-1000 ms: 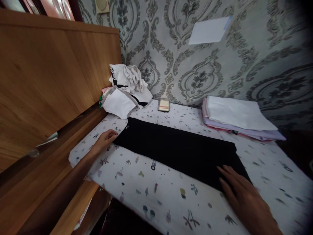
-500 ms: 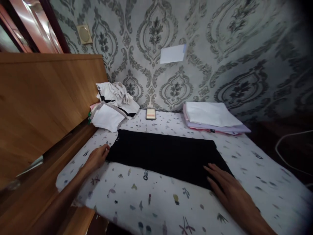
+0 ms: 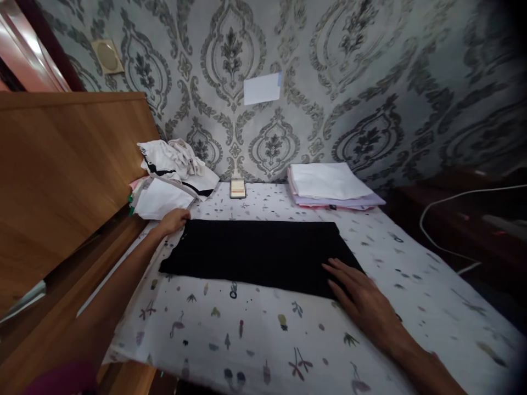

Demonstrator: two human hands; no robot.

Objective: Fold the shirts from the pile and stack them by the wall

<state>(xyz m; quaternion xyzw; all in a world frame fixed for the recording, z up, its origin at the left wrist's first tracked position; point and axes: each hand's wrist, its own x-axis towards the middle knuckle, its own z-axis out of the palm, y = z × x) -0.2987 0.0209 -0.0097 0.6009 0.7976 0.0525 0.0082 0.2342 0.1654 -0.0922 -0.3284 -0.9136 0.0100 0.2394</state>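
A black folded garment (image 3: 255,255) lies flat and stretched lengthwise on the printed sheet (image 3: 214,329). At its far left corner is my left hand (image 3: 175,220), fingers closed on the edge of the fabric. My right hand (image 3: 360,299) rests flat on the near right part of the garment, its fingers stretched out and slightly spread. A few small pale marks show near the garment's left edge.
Crumpled and folded white clothes (image 3: 177,164) are heaped at the back left by a wooden panel (image 3: 69,175). A phone (image 3: 237,188) with a lit screen lies near the wall. A folded stack (image 3: 329,181) sits at the back right; a white cable (image 3: 436,206) hangs beyond.
My left hand has moved from the garment's left edge to its far left corner. The garment's left end lies straighter. My right hand stays flat on it. The view has turned slightly right.
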